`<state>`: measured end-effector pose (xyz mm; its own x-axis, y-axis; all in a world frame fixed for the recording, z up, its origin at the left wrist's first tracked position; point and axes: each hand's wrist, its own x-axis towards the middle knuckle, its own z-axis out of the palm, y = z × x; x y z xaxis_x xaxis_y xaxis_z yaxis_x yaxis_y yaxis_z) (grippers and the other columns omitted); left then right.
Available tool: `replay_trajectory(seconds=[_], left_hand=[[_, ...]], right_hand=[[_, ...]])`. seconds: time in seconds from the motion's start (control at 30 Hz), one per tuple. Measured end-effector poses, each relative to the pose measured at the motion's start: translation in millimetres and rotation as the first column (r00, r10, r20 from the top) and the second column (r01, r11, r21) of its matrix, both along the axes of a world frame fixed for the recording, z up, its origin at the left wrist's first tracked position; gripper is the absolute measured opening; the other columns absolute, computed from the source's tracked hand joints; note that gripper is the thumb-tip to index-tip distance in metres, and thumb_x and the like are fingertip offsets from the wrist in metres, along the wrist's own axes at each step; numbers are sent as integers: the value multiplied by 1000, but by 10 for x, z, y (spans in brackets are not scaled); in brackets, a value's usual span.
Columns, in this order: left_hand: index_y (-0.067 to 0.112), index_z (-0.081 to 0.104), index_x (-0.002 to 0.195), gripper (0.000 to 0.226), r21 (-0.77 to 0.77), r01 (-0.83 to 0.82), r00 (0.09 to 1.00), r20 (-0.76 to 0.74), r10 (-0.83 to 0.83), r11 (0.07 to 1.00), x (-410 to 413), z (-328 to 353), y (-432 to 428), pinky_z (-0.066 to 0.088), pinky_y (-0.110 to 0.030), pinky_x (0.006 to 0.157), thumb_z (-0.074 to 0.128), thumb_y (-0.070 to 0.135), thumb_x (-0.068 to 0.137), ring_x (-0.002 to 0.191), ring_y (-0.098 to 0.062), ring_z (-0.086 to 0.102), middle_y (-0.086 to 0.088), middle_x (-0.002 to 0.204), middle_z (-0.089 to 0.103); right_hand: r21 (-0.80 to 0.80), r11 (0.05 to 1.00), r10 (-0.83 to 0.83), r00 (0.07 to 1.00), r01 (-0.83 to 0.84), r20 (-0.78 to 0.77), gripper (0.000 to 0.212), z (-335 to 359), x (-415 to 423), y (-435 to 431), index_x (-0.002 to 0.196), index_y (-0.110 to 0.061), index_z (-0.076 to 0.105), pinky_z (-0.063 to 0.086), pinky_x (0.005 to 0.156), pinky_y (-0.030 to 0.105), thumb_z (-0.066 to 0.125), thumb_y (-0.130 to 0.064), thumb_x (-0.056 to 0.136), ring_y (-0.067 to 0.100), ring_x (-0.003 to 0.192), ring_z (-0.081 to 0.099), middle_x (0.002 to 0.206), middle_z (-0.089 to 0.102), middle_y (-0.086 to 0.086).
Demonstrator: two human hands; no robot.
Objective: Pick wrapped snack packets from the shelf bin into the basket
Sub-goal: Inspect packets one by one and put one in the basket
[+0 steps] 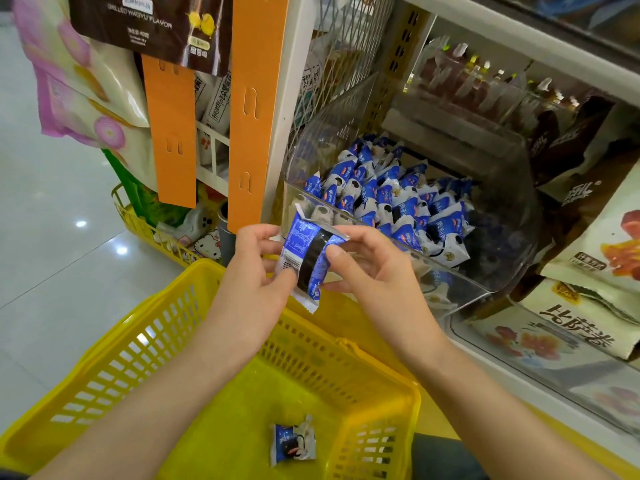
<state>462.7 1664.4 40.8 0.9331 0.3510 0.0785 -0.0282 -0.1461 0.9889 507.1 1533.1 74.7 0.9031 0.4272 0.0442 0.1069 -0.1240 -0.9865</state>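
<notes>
A blue-and-white wrapped snack packet [306, 261] is held between both hands above the far rim of the yellow basket [145, 344]. My left hand [256, 271] pinches its left edge and my right hand [367, 265] pinches its right side. Just behind them, a clear plastic shelf bin [502, 216] holds several more blue-and-white packets [388, 199]. One packet [292, 445] lies on the basket floor.
Orange hanging strips [252, 109] and snack bags hang at the left of the shelf. A second yellow basket [145, 226] with goods stands on the tiled floor behind. Larger snack bags [588, 327] lie on the shelf at right.
</notes>
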Motion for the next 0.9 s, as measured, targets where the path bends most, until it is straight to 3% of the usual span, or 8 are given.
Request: replay_trajectory(seconds=[0.1, 0.23, 0.37, 0.53, 0.67, 0.73, 0.9], left_hand=[[33, 42, 95, 37, 55, 8, 1000, 6, -9, 998, -15, 0, -2, 45, -8, 66, 51, -2, 87, 87, 0, 57, 12, 99, 56], [30, 51, 96, 14, -19, 49, 999, -19, -49, 999, -42, 23, -27, 44, -5, 67, 56, 20, 88, 84, 4, 60, 12, 97, 62], [24, 53, 110, 29, 6, 80, 995, -57, -79, 997, -59, 21, -48, 49, -16, 75, 60, 31, 83, 89, -3, 63, 12, 103, 64], [25, 52, 114, 33, 129, 84, 995, -65, -76, 988, -49, 3, -42, 45, -4, 67, 63, 27, 83, 84, 6, 61, 16, 103, 63], [27, 51, 121, 35, 191, 143, 989, -69, -132, 971, -68, 6, -26, 44, -1, 76, 58, 27, 87, 95, 9, 58, 16, 108, 61], [27, 50, 124, 35, 229, 166, 986, -68, -154, 959, -81, 20, -22, 46, -6, 79, 53, 26, 90, 96, 10, 58, 17, 107, 62], [31, 47, 128, 33, 349, 150, 989, -57, -138, 925, -109, 27, -27, 46, -25, 71, 43, 29, 95, 83, -11, 62, 6, 98, 67]], right_hand=[[-57, 998, -5, 998, 8, 64, 16, -61, 17, 6, 94, -26, 59, 54, 61, 20, 61, -12, 86, 14, 83, 65, 97, 64, 0], [-126, 992, -14, 992, 30, 128, 12, -119, 35, 8, 95, -24, 61, 55, 77, 35, 64, -19, 85, 15, 90, 64, 96, 66, -3], [-112, 994, -5, 994, 17, 107, 10, -140, 38, 14, 90, -30, 58, 54, 76, 30, 62, -21, 87, 9, 87, 65, 94, 66, -8], [-128, 992, 8, 995, 5, 104, 10, -140, 51, -8, 93, -28, 58, 56, 80, 34, 60, -20, 88, 10, 90, 65, 98, 66, -6], [-110, 994, -1, 995, 12, 103, 13, -144, 65, -6, 90, -27, 58, 54, 81, 35, 60, -14, 88, 13, 91, 65, 96, 66, -5], [-91, 996, -12, 995, 21, 97, 15, -146, 75, -2, 88, -27, 57, 54, 77, 33, 60, -12, 88, 12, 86, 64, 93, 65, -5], [-58, 998, -14, 997, 19, 79, 15, -151, 73, 4, 87, -26, 58, 56, 74, 31, 59, -11, 88, 14, 84, 65, 90, 66, -5]])
